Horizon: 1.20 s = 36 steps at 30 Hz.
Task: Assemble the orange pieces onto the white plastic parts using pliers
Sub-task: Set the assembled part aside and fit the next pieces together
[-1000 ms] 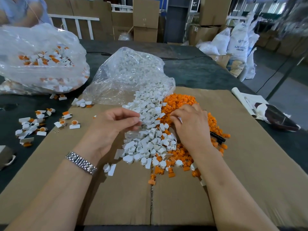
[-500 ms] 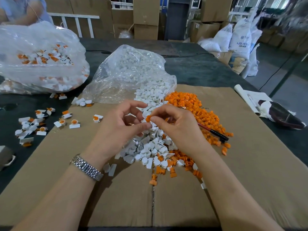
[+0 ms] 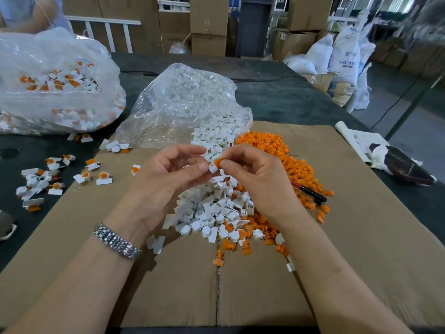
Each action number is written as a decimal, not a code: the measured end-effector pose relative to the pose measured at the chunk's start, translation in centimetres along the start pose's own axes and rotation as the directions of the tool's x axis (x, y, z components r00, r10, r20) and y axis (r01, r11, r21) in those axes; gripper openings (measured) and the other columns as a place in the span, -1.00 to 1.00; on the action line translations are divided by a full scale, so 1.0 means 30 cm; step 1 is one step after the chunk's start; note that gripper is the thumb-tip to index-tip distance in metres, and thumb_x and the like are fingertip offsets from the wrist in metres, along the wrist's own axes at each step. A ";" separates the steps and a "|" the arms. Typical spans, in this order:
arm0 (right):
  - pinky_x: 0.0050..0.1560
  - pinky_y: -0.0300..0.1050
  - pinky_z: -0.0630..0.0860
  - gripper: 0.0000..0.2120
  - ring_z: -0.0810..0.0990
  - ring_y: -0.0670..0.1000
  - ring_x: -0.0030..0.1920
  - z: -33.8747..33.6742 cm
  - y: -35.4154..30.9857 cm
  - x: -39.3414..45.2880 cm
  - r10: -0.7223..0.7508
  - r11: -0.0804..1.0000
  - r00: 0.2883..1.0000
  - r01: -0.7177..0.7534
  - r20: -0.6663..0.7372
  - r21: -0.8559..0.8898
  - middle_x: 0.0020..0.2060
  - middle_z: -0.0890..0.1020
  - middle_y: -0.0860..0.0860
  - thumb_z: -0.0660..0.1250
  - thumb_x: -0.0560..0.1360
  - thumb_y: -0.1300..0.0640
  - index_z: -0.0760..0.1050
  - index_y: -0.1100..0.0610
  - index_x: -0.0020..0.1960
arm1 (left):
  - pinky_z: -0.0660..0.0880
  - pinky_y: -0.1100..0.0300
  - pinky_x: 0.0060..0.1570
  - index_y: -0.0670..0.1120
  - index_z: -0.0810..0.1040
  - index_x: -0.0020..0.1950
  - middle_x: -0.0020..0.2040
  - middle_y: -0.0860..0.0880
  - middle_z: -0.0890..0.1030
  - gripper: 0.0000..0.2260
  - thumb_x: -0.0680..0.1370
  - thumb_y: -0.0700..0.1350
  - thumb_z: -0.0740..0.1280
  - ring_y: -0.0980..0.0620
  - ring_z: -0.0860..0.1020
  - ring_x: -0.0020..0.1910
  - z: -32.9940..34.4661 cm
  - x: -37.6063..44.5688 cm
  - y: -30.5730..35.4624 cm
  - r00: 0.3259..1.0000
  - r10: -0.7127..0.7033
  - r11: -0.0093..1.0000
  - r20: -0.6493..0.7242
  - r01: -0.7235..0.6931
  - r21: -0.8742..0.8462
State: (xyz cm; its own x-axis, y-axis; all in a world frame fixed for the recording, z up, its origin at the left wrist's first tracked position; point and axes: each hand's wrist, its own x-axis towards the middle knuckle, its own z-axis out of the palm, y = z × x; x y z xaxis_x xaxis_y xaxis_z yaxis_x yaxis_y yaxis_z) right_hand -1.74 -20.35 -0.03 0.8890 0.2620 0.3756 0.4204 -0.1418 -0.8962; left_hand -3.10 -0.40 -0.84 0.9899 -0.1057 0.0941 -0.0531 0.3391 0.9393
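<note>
My left hand [image 3: 168, 174] pinches a small white plastic part [image 3: 212, 168] between thumb and forefinger. My right hand [image 3: 257, 179] pinches an orange piece [image 3: 218, 162] and holds it against the top of that white part. Both hands hover above a heap of loose white parts [image 3: 216, 208] on the cardboard sheet [image 3: 361, 225]. A pile of orange pieces [image 3: 284, 153] lies to the right of the heap. The pliers [image 3: 310, 191], with dark handles, lie on the orange pile behind my right wrist; no hand touches them.
A clear bag of white parts [image 3: 183, 104] lies open behind the heap. A larger bag of assembled pieces [image 3: 55, 85] sits at the far left. Several finished pieces [image 3: 48, 179] are scattered on the dark table at left. A paper bundle [image 3: 390, 157] lies at right.
A second ago both hands were down on the piles, picking. They have since lifted and come together, and the orange piece now sits against the white part.
</note>
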 end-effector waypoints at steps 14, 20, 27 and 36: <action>-0.04 -0.36 0.39 -0.96 0.50 -0.12 -0.08 0.013 0.000 -0.004 -0.118 0.935 0.993 0.115 0.011 -0.334 -0.08 0.57 -0.12 0.40 0.58 0.17 0.61 0.09 0.03 | 0.63 0.29 -0.08 -0.02 0.71 0.01 -0.08 -0.07 0.76 -0.82 0.42 -0.09 0.51 -0.04 0.75 -0.08 0.040 -0.024 -0.015 0.994 0.105 0.922 -0.011 -0.093 0.375; -0.08 -0.20 0.47 -0.97 0.50 -0.08 -0.11 0.036 0.005 -0.015 -0.137 0.866 0.991 0.116 -0.007 -0.486 -0.16 0.55 -0.09 0.41 0.57 0.17 0.59 0.13 -0.02 | 0.61 0.30 -0.08 0.07 0.71 0.03 -0.17 0.13 0.72 -0.84 0.53 -0.19 0.51 0.17 0.69 -0.14 0.050 -0.033 -0.029 0.941 0.338 0.585 0.013 -0.221 0.780; -0.24 -0.23 0.48 -0.93 0.48 -0.14 -0.30 0.036 0.004 -0.014 0.030 0.975 0.990 -0.060 -0.140 -0.215 -0.28 0.58 -0.09 0.44 0.55 0.14 0.59 0.10 -0.09 | 0.55 0.43 -0.07 0.14 0.71 0.19 -0.06 0.14 0.74 -0.75 0.55 -0.11 0.49 0.19 0.71 -0.06 0.045 -0.033 -0.012 0.980 0.201 0.752 0.009 -0.160 0.640; 0.02 -0.25 0.55 -0.77 0.61 -0.06 -0.08 -0.004 -0.022 -0.024 0.012 0.996 1.000 -0.011 0.006 -0.093 -0.12 0.65 -0.04 0.50 0.51 0.17 0.57 0.09 0.15 | 0.64 0.21 -0.05 -0.15 0.73 0.18 -0.01 -0.22 0.74 -0.72 0.48 -0.19 0.46 -0.07 0.72 -0.09 0.005 0.004 0.001 0.994 -0.091 0.995 0.068 0.088 0.046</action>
State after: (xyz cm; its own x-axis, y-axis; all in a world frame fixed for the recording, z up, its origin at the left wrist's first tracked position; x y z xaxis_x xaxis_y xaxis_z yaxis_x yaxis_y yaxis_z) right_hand -2.63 -20.56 0.33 0.8929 0.2660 0.3633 0.4252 -0.2325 -0.8747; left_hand -3.00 -0.53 -0.75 0.9795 -0.1992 0.0305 0.0283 0.2854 0.9580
